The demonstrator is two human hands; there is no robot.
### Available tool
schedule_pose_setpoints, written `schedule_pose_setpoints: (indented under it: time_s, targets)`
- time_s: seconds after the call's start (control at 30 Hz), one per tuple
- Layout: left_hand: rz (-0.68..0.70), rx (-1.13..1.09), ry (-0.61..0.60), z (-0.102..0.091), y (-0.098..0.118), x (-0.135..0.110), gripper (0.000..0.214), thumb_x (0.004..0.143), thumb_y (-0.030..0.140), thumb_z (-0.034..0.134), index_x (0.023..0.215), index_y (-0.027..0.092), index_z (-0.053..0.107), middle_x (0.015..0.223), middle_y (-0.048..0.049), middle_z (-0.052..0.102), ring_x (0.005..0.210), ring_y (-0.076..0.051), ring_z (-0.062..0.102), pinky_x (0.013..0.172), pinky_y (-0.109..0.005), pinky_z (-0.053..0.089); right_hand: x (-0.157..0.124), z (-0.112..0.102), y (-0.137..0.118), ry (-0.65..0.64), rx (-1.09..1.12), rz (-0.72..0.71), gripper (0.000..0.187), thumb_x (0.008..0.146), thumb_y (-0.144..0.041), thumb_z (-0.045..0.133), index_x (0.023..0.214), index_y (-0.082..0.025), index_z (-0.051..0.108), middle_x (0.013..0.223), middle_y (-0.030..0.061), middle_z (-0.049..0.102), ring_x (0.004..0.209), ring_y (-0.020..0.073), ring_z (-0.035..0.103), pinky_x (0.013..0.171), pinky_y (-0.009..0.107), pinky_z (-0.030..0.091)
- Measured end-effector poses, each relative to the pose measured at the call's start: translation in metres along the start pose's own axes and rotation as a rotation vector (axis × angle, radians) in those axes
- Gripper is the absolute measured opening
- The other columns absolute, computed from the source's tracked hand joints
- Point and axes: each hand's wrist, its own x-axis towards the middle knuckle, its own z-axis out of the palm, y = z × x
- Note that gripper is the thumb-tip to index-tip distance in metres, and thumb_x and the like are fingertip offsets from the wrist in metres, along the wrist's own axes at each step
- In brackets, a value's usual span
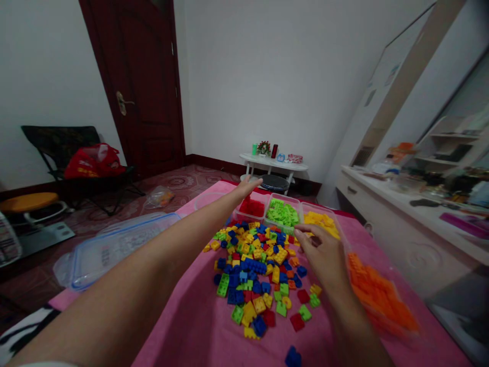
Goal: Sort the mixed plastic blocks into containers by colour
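A heap of small building bricks (255,270) in blue, yellow, green, red and orange lies on a pink cloth (198,326). Behind it stand three clear bins: one with red bricks (252,208), one with green bricks (282,213), one with yellow bricks (321,220). My left hand (248,186) reaches far out over the red bin, fingers stretched flat, nothing in it. My right hand (323,255) hovers at the heap's right edge near the green bin, fingers curled in a pinch; what it holds is hidden.
A clear bin of orange bricks (378,298) sits at the right edge of the cloth. A clear lid with a blue rim (114,244) lies to the left. A white side table (273,165), a folding chair (76,158), a dark door (141,86) and a white counter (405,214) surround the area.
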Motion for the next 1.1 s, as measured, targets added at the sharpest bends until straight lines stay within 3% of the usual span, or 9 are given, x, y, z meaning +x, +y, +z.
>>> schedule_pose_setpoints:
  time_s: [0.07,0.13,0.2,0.27,0.43,0.6,0.77,0.97,1.1]
  targets:
    - [0.224,0.368,0.014,-0.002,-0.005,-0.008,0.046,0.079,0.035,0.063,0.12,0.015,0.057,0.127,-0.0124,0.057,0.113,-0.023,0.054,0.088,-0.029,0.045,0.0,0.002,0.003,-0.015,-0.01,0.001,0.023,0.081,-0.04,0.058,0.088,-0.021,0.069,0.083,0.0038,0.068,0.059,0.0152,0.058,0.06,0.029,0.046]
    - [0.365,0.834,-0.053,-0.004,-0.013,-0.021,0.035,0.087,0.033,0.05,0.114,0.015,0.062,0.121,-0.012,0.062,0.111,-0.022,0.056,0.09,-0.03,0.044,0.0,0.006,0.007,-0.033,-0.033,0.003,0.024,0.081,-0.039,0.057,0.087,-0.02,0.069,0.082,0.0041,0.069,0.064,0.0167,0.06,0.062,0.029,0.047]
    - [0.361,1.13,-0.154,-0.005,-0.023,-0.038,0.035,0.091,0.031,0.04,0.101,0.013,0.069,0.104,-0.0138,0.068,0.099,-0.023,0.061,0.085,-0.032,0.046,-0.001,0.01,0.011,-0.059,-0.078,0.005,0.023,0.081,-0.038,0.056,0.086,-0.021,0.07,0.084,0.0044,0.07,0.071,0.0183,0.062,0.066,0.029,0.047]
    - [0.327,1.239,-0.223,-0.005,-0.035,-0.056,0.033,0.088,0.028,0.044,0.091,0.01,0.071,0.093,-0.0172,0.069,0.091,-0.026,0.064,0.079,-0.034,0.047,-0.002,0.014,0.016,-0.095,-0.139,0.02,0.021,0.08,-0.037,0.056,0.084,-0.021,0.07,0.086,0.004,0.07,0.076,0.0191,0.063,0.07,0.03,0.047]
    - [0.303,1.338,-0.341,-0.003,-0.065,-0.092,0.024,0.081,0.023,0.053,0.084,0.009,0.072,0.087,-0.02,0.068,0.088,-0.03,0.063,0.078,-0.038,0.047,-0.007,0.029,0.033,-0.203,-0.226,0.033,0.026,0.08,-0.035,0.054,0.094,-0.02,0.07,0.096,0.0054,0.07,0.086,0.0207,0.064,0.079,0.033,0.048]
    - [0.265,1.354,-0.243,-0.002,-0.08,-0.1,0.045,0.091,0.04,0.036,0.108,0.009,0.065,0.101,-0.0233,0.063,0.097,-0.032,0.06,0.08,-0.041,0.046,-0.019,0.051,0.054,-0.321,-0.261,-0.041,0.052,0.077,-0.039,0.06,0.124,-0.017,0.058,0.125,0.0116,0.06,0.115,0.026,0.054,0.099,0.04,0.04]
    - [0.229,1.295,-0.192,-0.007,-0.076,-0.102,0.051,0.086,0.053,0.042,0.112,0.014,0.062,0.111,-0.0198,0.061,0.106,-0.032,0.056,0.087,-0.04,0.043,-0.028,0.06,0.058,-0.36,-0.275,-0.067,0.059,0.075,-0.044,0.063,0.129,-0.02,0.055,0.137,0.0101,0.051,0.123,0.0279,0.047,0.104,0.044,0.035]
    - [0.221,1.049,-0.305,-0.026,-0.053,-0.109,0.055,0.093,0.049,0.028,0.081,0.016,0.07,0.08,-0.0104,0.069,0.074,-0.021,0.063,0.067,-0.027,0.041,-0.016,0.042,0.042,-0.488,0.039,0.045,0.034,0.08,-0.042,0.057,0.098,-0.018,0.071,0.099,0.0071,0.071,0.093,0.0234,0.064,0.084,0.035,0.048]
    - [0.278,0.895,-0.204,-0.034,-0.047,-0.109,0.054,0.094,0.043,0.027,0.077,0.015,0.07,0.074,-0.0063,0.069,0.069,-0.017,0.061,0.065,-0.024,0.039,-0.01,0.031,0.045,-0.32,0.056,0.145,0.038,0.081,-0.049,0.052,0.08,-0.016,0.072,0.076,0.0058,0.071,0.073,0.0219,0.065,0.066,0.031,0.048]
